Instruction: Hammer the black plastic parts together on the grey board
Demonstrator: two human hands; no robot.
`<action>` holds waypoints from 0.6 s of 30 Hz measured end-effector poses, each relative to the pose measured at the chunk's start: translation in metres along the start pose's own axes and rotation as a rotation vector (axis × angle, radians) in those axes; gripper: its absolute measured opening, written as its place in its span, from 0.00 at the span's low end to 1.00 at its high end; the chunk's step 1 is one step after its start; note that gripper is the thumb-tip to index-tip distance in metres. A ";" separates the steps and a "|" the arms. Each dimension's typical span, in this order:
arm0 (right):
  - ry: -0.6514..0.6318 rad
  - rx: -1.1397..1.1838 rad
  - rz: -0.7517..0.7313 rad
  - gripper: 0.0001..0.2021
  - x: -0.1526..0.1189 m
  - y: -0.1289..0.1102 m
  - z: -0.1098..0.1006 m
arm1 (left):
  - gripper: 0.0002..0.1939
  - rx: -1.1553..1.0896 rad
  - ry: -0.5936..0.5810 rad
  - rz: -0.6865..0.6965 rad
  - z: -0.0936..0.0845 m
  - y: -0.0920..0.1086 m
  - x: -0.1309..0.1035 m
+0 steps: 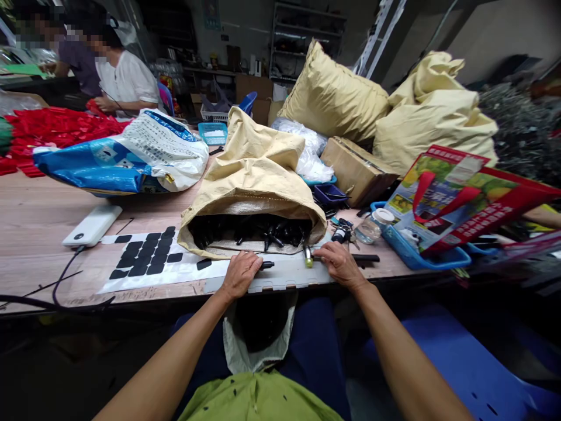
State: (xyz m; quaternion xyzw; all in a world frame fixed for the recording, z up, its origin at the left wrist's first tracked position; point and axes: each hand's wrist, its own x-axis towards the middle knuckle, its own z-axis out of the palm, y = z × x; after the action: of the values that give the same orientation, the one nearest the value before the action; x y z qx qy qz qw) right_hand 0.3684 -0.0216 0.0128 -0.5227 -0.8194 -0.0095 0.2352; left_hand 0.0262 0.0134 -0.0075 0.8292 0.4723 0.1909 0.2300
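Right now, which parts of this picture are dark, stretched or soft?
In the head view, the mouth of the sack is shadowed, its black pieces merging; under the table it is nearly black; the blue chair looks stretched toward the corner; the back shelf is dim and soft.

On my feed, soft light covers the surface (39, 225), the shelves (307, 28) behind are dim, and the open sack (258, 169) holds deep shadow. I see the blue chair (460, 362) stretched toward the corner, blur at far right, and pixelation masking the upper left.
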 end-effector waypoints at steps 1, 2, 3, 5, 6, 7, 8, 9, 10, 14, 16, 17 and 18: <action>-0.003 0.002 -0.001 0.19 0.001 0.001 0.001 | 0.25 -0.005 0.002 0.002 0.000 -0.001 0.000; 0.000 0.012 0.003 0.19 0.001 0.002 0.002 | 0.25 -0.009 0.004 0.003 0.001 -0.001 0.000; 0.016 0.029 0.018 0.18 0.000 0.002 0.005 | 0.26 -0.013 0.003 0.003 0.001 -0.002 0.000; 0.072 0.064 0.073 0.17 -0.002 0.003 0.011 | 0.26 -0.021 0.002 0.001 0.001 -0.002 0.000; 0.102 0.074 0.104 0.16 -0.003 0.004 0.014 | 0.26 -0.025 0.001 0.000 0.001 -0.002 0.000; 0.127 0.076 0.133 0.15 -0.004 0.004 0.017 | 0.26 -0.031 0.001 0.001 0.001 -0.002 -0.001; 0.142 0.071 0.155 0.15 -0.006 0.004 0.020 | 0.26 -0.036 0.002 0.002 0.000 -0.001 -0.001; 0.147 0.061 0.168 0.14 -0.006 0.004 0.022 | 0.26 -0.040 0.004 0.004 0.000 -0.001 -0.001; 0.145 0.050 0.175 0.14 -0.007 0.004 0.024 | 0.26 -0.042 0.006 0.005 0.000 -0.001 -0.001; 0.143 0.013 0.202 0.13 -0.008 0.003 0.025 | 0.25 -0.037 0.012 0.012 -0.002 0.001 -0.003; 0.148 -0.005 0.218 0.12 -0.008 0.003 0.025 | 0.25 -0.038 0.018 0.019 -0.002 0.001 -0.004; 0.151 -0.014 0.225 0.11 -0.008 0.003 0.025 | 0.25 -0.037 0.022 0.023 -0.002 0.001 -0.004; 0.154 -0.021 0.232 0.11 -0.008 0.004 0.025 | 0.25 -0.036 0.025 0.025 -0.002 0.001 -0.005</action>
State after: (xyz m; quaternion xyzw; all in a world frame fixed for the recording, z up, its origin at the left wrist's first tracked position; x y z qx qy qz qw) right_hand 0.3647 -0.0205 -0.0140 -0.6140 -0.7328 -0.0308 0.2916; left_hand 0.0236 0.0092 -0.0063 0.8283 0.4613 0.2123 0.2365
